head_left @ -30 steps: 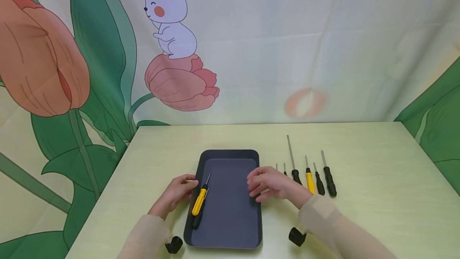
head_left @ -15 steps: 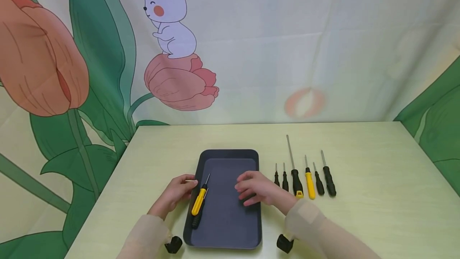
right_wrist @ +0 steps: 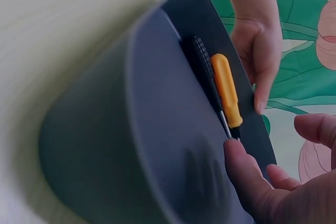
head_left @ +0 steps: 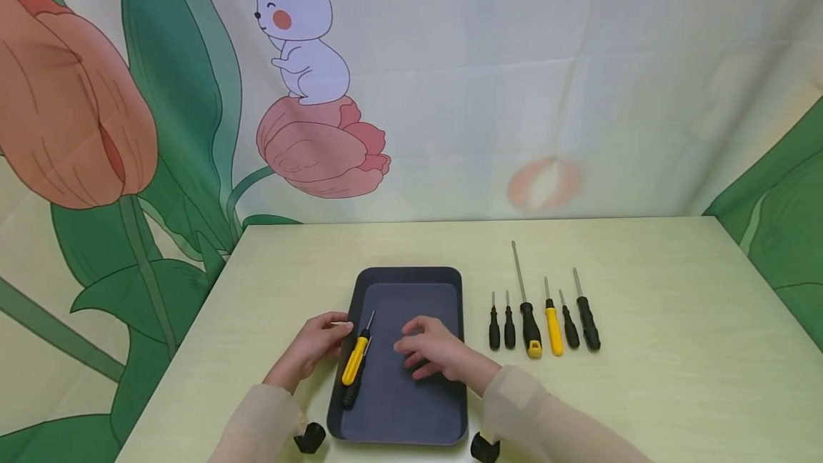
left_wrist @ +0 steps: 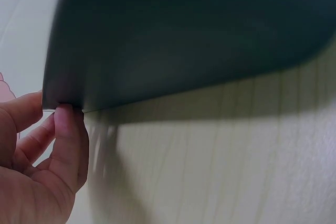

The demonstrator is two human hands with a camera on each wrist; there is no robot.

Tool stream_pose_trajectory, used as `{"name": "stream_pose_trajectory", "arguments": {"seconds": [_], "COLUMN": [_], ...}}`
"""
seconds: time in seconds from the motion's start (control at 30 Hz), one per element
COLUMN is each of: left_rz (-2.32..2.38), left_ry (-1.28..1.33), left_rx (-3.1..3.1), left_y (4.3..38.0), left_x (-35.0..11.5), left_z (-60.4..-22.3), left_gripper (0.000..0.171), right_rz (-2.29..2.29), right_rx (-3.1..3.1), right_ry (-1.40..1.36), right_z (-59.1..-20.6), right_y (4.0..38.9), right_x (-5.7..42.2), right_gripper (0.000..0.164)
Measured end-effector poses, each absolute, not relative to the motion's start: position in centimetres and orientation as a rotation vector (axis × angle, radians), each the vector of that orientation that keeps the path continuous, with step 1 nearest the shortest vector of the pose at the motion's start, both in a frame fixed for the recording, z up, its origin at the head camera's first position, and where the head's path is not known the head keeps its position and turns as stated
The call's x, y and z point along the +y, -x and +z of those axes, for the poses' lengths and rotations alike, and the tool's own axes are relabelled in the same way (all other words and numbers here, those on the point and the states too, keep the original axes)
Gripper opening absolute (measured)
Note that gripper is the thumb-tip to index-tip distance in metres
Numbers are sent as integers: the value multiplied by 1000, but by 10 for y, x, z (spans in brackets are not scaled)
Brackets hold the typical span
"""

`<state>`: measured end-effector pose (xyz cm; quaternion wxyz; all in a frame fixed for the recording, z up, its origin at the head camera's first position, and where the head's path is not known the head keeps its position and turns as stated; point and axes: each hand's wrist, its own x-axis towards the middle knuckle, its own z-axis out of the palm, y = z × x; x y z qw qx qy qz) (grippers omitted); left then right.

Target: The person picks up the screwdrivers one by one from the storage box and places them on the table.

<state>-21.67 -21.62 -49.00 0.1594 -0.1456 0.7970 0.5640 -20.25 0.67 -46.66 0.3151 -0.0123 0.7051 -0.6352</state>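
A dark grey rectangular tray lies on the table. My left hand grips its left rim, thumb at the edge and fingers against the outer wall, as the left wrist view shows on the tray. Inside, along the left wall, lie a yellow-handled screwdriver and a black-handled screwdriver, side by side and touching. My right hand hovers over the tray's middle, fingers spread and holding nothing. In the right wrist view its fingertips appear near the shaft ends of the yellow screwdriver and the black screwdriver.
Right of the tray, several screwdrivers lie in a row, among them a long black one, a yellow one and a black one at the far right. A printed curtain hangs behind the table.
My right hand has moved left, from the tray's right rim to over its middle, uncovering the row of screwdrivers. The left hand, the tray and the two screwdrivers in it have stayed put.
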Motion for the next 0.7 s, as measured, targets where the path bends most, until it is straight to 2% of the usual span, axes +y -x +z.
{"name": "stream_pose_trajectory", "arguments": {"seconds": [0.43, 0.7], "left_rz": [1607, 1616], "left_ry": [405, 398], "left_rx": [2285, 2272], "left_y": [216, 216], "left_x": [-216, -217], "left_z": [-489, -488], "left_gripper": [37, 37], "right_rz": [-1643, -1626], "right_rx": [1914, 1935], "right_ry": [-7, -53], "right_z": [-474, -475], "right_y": [200, 201], "right_x": [-21, -34], "right_gripper": [34, 34]}}
